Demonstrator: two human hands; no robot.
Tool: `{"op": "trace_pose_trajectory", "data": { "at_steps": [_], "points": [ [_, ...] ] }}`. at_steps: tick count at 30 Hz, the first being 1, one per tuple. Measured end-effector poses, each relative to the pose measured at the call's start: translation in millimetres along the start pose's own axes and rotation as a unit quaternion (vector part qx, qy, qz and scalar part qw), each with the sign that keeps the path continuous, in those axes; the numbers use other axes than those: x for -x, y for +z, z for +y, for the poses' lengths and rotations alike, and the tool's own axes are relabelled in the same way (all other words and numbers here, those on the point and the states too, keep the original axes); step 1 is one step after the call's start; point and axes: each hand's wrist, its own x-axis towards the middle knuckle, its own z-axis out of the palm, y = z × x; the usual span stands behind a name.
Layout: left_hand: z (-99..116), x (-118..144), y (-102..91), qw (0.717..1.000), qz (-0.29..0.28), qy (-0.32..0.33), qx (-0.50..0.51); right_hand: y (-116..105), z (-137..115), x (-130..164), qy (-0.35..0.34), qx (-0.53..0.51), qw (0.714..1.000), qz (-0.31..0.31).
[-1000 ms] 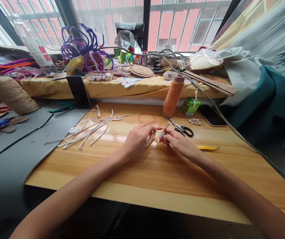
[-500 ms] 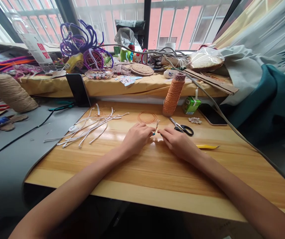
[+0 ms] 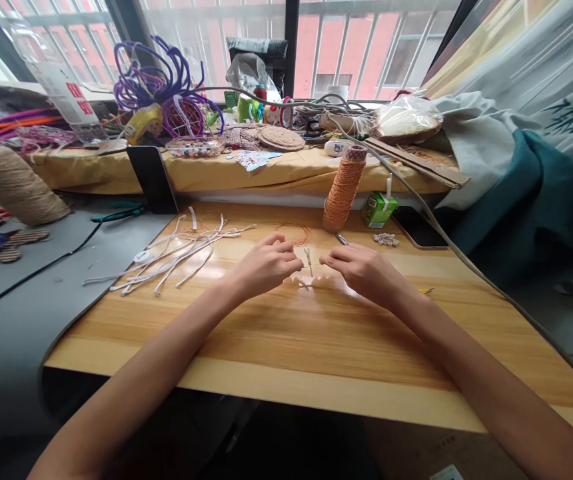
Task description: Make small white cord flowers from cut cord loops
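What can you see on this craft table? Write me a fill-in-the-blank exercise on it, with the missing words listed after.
1. The left hand and the right hand pinch a short piece of ____ cord between them.
2. The tall spool of orange cord stands ____ on the wooden table.
3. The green juice carton stands to the ____ of that spool.
4. The loose strips lying beyond the left hand are ____ in colour.

Missing words: orange; upright; right; white

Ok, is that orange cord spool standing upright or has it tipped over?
Upright. The orange cord spool stands on its wider base on the wooden table, narrow top pointing up, beside the green juice carton and beyond both hands.
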Motion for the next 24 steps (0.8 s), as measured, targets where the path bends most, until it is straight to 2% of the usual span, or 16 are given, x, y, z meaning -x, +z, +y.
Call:
{"op": "trace_pose_trajectory", "data": {
  "at_steps": [6, 17, 19, 21, 22, 23, 24],
  "points": [
    [-1.8, -1.3, -6.6, 0.998, 0.013, 0.047, -0.030, -0.3, 0.9, 0.6, -0.027, -0.008, 0.999, 0.041],
    [-0.8, -0.7, -12.9, 0.997, 0.020, 0.059, -0.053, 1.0, 14.0, 6.9, -0.021, -0.033, 0.999, 0.015],
    [-1.4, 0.7, -7.8, 0.998, 0.020, 0.034, -0.045, 3.7, 14.5, 5.8, 0.020, -0.071, 0.997, 0.017],
    [-2.3, 2.4, -0.7, 0.999, 0.033, -0.010, -0.031, 6.5, 13.8, 3.5, 0.117, -0.150, 0.980, 0.056],
    [-2.6, 3.1, 2.9, 0.998, 0.043, -0.034, -0.024, 7.9, 12.8, 2.0, 0.186, -0.208, 0.956, 0.087],
    [-2.6, 3.5, 6.1, 0.997, 0.056, -0.058, -0.019, 9.3, 11.2, 0.3, 0.259, -0.277, 0.918, 0.116],
    [-2.1, 3.7, 8.9, 0.994, 0.072, -0.079, -0.015, 10.8, 8.7, -1.4, 0.327, -0.353, 0.867, 0.131]
  ]
}}
